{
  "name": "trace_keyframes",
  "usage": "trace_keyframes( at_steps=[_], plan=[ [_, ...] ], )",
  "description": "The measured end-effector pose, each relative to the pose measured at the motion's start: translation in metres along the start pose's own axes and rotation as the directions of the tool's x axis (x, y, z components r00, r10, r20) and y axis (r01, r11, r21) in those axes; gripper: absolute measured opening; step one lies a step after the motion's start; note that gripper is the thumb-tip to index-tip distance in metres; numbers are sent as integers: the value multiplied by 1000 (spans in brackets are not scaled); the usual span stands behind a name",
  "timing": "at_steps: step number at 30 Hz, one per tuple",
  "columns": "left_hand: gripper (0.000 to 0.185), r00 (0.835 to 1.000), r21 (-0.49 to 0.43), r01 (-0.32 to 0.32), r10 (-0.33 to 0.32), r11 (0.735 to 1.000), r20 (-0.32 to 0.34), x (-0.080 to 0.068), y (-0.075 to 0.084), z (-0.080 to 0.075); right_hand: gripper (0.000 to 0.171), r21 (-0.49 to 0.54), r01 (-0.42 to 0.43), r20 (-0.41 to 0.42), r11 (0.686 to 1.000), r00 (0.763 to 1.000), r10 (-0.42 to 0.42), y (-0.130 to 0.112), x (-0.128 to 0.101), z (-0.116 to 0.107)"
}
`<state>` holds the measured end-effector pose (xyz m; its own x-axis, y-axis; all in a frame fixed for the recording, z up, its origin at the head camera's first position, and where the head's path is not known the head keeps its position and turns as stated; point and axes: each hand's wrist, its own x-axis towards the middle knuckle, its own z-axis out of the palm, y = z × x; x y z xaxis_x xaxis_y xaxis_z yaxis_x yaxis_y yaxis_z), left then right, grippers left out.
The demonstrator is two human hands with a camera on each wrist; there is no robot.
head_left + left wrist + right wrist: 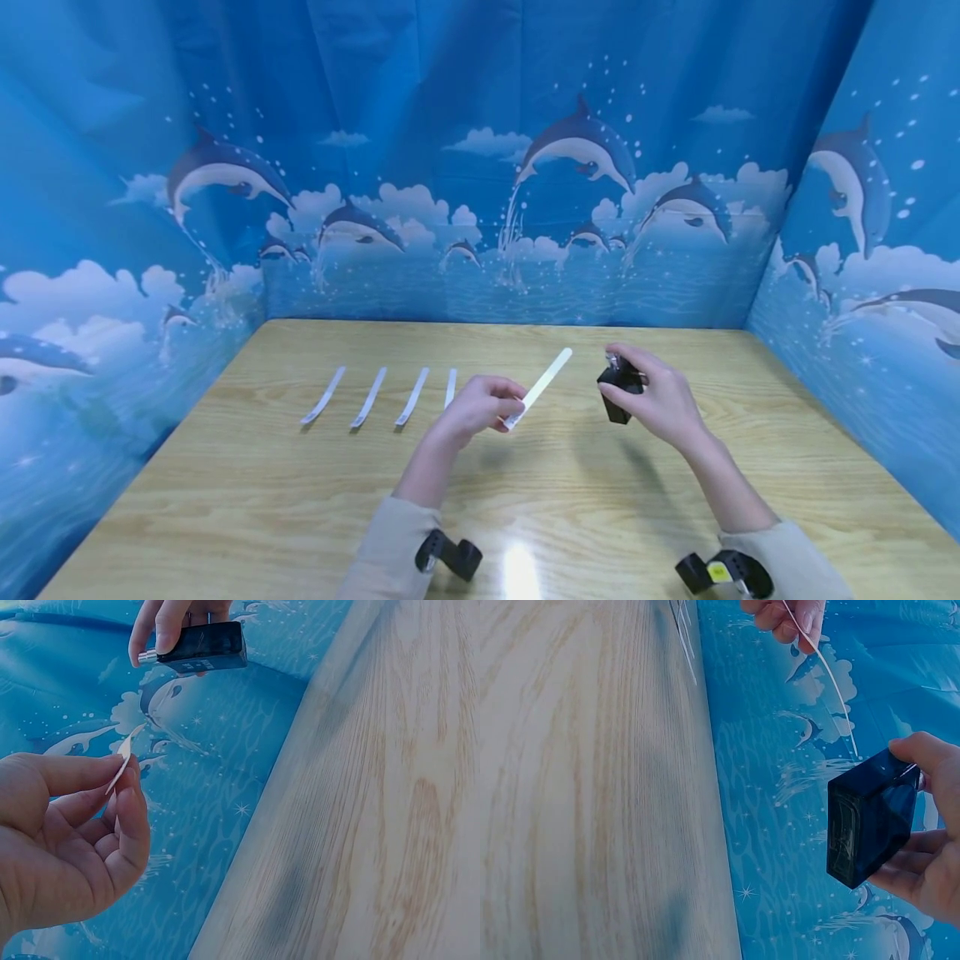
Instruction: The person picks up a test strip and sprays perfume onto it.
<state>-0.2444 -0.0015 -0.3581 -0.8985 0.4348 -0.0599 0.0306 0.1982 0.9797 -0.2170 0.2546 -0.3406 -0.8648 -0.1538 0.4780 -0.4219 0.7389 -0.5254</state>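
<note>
Left hand (480,407) pinching the near end of a long, thin white paper strip (542,385) between thumb and fingertips, clear of the pale wood-grain worktop (525,500). Strip's long axis running up and away to the right from that pinch, its free far end reaching toward the small, boxy black glass bottle with a silver nozzle (618,390). Right hand (660,400) curled round that bottle, forefinger on top by the nozzle, held above the worktop just right of the strip's free end and apart from it. Seen from the left wrist, bottle (202,646) lying sideways in the fingers, nozzle pointing back toward the strip (124,754). Seen from the right wrist, strip (825,675) arcing down toward the bottle (866,821), tip near its top, contact not discernible. Nothing standing between strip tip and nozzle. Left of the strip, four more white paper strips (375,396) lying flat in a row on the worktop, parallel, well apart from the bottle; the nearest partly hidden behind the left hand. Blue dolphin-print cloth backdrop (480,167) walling three sides behind the strip.
</note>
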Motion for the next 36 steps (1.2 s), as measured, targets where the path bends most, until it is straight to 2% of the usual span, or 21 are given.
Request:
trace_keyframes(
  at_steps=[8, 26, 36],
  plan=[
    [21, 1000, -9, -7, 7, 1000, -9, -2, 0, -2, 50, 9, 6, -20, 1000, 1000, -6, 0, 1, 1],
    [19, 1000, -55, 1, -1, 998, 3, -3, -2, -5, 50, -15, 141, -79, 990, 987, -142, -2, 2, 4],
    [19, 1000, -47, 12, -11, 999, 6, -4, -1, -5, 49, -22, 173, -100, 985, 979, -175, -4, 1, 3]
  ],
)
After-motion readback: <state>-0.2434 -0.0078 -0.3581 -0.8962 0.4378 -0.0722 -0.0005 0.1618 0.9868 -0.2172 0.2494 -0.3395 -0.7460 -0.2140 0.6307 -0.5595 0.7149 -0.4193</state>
